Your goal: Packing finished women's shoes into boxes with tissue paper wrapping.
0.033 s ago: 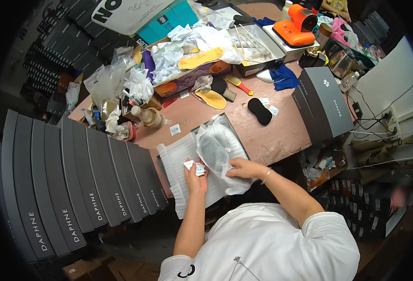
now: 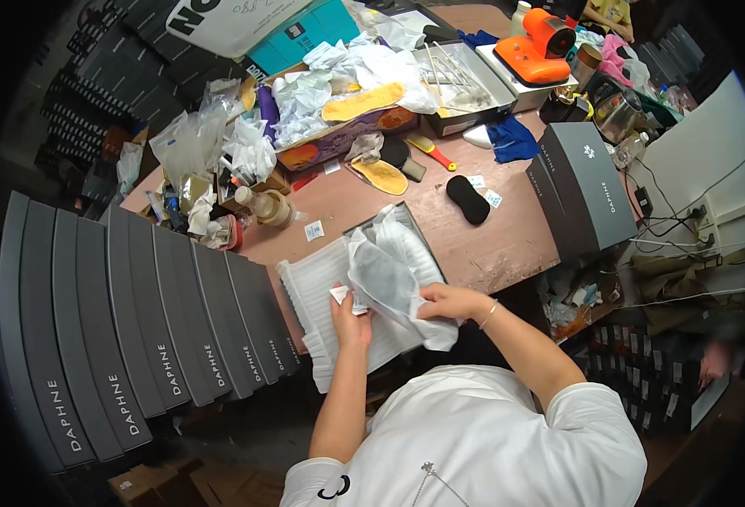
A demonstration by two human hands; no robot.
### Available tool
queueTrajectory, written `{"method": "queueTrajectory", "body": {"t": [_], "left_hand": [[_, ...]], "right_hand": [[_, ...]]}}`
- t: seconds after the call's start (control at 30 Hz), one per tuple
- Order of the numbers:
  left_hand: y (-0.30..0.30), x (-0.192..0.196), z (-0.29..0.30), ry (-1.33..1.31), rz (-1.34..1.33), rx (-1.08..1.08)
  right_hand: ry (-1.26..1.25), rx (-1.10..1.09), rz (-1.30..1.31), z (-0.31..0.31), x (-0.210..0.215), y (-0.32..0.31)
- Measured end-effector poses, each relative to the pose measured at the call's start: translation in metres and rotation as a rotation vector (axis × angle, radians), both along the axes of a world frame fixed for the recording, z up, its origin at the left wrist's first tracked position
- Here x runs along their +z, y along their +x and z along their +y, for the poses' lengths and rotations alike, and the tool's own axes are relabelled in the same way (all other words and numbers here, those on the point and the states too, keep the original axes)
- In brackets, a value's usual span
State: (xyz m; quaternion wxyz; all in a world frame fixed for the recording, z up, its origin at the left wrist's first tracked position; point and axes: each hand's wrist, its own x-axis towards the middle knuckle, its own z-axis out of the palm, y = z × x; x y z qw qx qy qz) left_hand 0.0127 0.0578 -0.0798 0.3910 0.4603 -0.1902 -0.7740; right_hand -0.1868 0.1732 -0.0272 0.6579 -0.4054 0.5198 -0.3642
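Observation:
An open shoe box point(image 2: 399, 213) lies at the near edge of the brown table point(image 2: 499, 249), lined with white tissue paper point(image 2: 385, 275) around a dark shoe. A ribbed white foam sheet point(image 2: 309, 291) spreads out to its left. My left hand point(image 2: 351, 323) pinches small white packets point(image 2: 341, 295) at the left side of the tissue. My right hand point(image 2: 444, 302) grips the tissue's near right edge.
A row of grey shoe boxes point(image 2: 136, 338) stands along the left. Two more grey boxes point(image 2: 579, 186) are stacked at the right. A black pad point(image 2: 467, 200), yellow insoles point(image 2: 385, 176), a tape roll point(image 2: 275, 207), plastic bags point(image 2: 186, 144) and an orange device point(image 2: 537, 51) crowd the far table.

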Motion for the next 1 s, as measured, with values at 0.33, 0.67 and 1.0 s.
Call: {"method": "queueTrajectory", "body": {"t": [0.33,0.67,1.0], "left_hand": [[-0.053,-0.002,0.02,-0.109,-0.289,-0.421],[-0.063,0.014,0.021,-0.052,-0.345,-0.318],[-0.042,-0.028,0.028,-0.034,-0.153,-0.427]], "right_hand": [[-0.07,-0.178,1.18,0.015,-0.016,-0.108],[-0.52,-0.349,1.191,-0.022,-0.068,-0.005],[-0.337,-1.175,-0.225,0.04,-0.001,-0.048]]}}
